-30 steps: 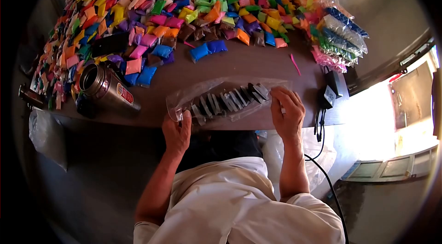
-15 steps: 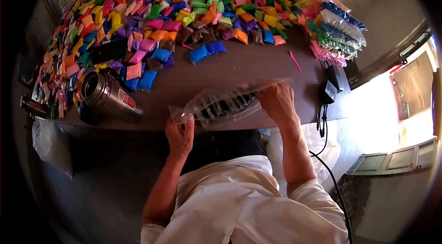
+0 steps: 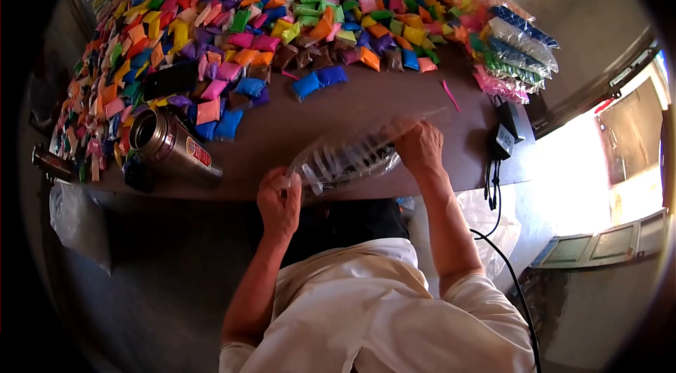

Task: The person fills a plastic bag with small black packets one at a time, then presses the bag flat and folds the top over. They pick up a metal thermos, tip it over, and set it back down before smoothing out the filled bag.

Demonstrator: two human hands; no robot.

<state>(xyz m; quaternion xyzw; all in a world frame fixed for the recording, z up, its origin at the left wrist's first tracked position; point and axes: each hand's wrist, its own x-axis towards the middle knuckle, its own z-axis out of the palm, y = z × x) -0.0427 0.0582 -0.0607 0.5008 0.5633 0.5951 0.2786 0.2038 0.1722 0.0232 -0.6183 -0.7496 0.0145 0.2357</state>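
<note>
A clear plastic bag (image 3: 352, 160) with dark and whitish strip-like contents is stretched between my two hands above the table's front edge. My left hand (image 3: 279, 198) pinches the bag's left end between thumb and fingers. At the upper right end, my right hand (image 3: 421, 145) is closed on the plastic. Beyond the bag lie two joined blue packets (image 3: 320, 81) and a thin pink strip (image 3: 451, 96).
Many small coloured packets (image 3: 296, 14) are heaped across the back and left of the table (image 3: 366, 102). A steel flask (image 3: 176, 150) leans at left. Filled clear bags (image 3: 517, 49) are stacked at right, near a black adapter (image 3: 504, 139) with cables.
The bag has tilted and its left end has bunched up in my left hand, which moved slightly right. My right hand moved slightly up and left.
</note>
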